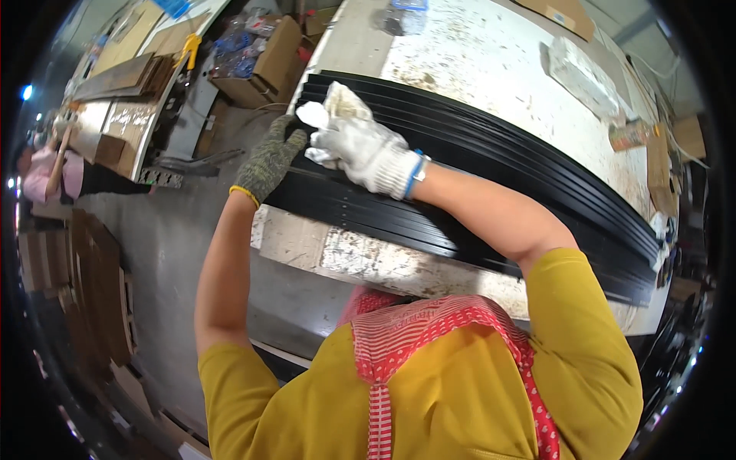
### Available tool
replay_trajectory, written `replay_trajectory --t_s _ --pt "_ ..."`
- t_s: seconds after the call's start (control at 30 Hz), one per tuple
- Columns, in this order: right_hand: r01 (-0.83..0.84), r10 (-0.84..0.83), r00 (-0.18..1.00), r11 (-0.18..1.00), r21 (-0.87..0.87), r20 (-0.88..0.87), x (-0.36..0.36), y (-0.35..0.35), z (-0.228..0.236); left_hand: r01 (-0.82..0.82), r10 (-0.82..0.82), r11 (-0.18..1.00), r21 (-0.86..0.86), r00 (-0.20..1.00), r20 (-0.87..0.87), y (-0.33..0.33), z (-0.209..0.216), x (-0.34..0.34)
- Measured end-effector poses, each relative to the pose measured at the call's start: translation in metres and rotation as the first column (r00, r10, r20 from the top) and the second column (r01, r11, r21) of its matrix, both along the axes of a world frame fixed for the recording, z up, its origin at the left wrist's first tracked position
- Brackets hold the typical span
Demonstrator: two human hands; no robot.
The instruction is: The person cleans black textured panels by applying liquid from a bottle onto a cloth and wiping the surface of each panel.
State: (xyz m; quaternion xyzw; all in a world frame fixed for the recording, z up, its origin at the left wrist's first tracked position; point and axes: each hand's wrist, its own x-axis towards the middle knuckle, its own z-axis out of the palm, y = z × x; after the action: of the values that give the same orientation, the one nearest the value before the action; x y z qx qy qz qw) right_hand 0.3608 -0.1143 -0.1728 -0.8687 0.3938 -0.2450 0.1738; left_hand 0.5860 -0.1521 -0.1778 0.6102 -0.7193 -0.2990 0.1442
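Long black ribbed profiles [491, 165] lie side by side across the white worktable [475, 61]. My left hand [268, 161], in a dark green knitted glove with a yellow cuff, is at their left end, thumb and fingers curled around the edge of a black profile. Just beside it, my right hand [364, 149] wears a white knitted glove and is closed on a crumpled whitish cloth [345, 101], pressed down on the profiles. A smooth white patch [313, 115] shows by its fingers; I cannot tell whether it belongs to the cloth.
A plastic-wrapped white bundle [583, 77] and a jar [629, 136] stand at the table's far right. A cardboard box [264, 65] with plastic packaging sits beyond the left end. Farther left, a person [57, 172] works at another bench. Cardboard sheets [100, 284] lean at the left.
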Motion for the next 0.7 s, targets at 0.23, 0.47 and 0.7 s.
replay_trajectory --t_s 0.23,0.47,0.7 --pt "-0.072 0.073 0.992 0.997 0.013 -0.102 -0.053 0.048 0.042 0.108 -0.084 0.994 0.024 0.88 -0.468 -0.005 -0.053 0.057" --pt "-0.151 0.154 0.985 0.987 0.049 -0.081 0.08 -0.044 0.002 -0.006 0.009 1.0 0.008 0.901 -0.434 -0.021 -0.094 0.058" --pt "-0.021 0.014 0.994 0.998 -0.066 -0.11 0.042 -0.011 0.015 0.093 -0.148 0.919 -0.384 0.982 -0.116 -0.028 -0.094 0.033"
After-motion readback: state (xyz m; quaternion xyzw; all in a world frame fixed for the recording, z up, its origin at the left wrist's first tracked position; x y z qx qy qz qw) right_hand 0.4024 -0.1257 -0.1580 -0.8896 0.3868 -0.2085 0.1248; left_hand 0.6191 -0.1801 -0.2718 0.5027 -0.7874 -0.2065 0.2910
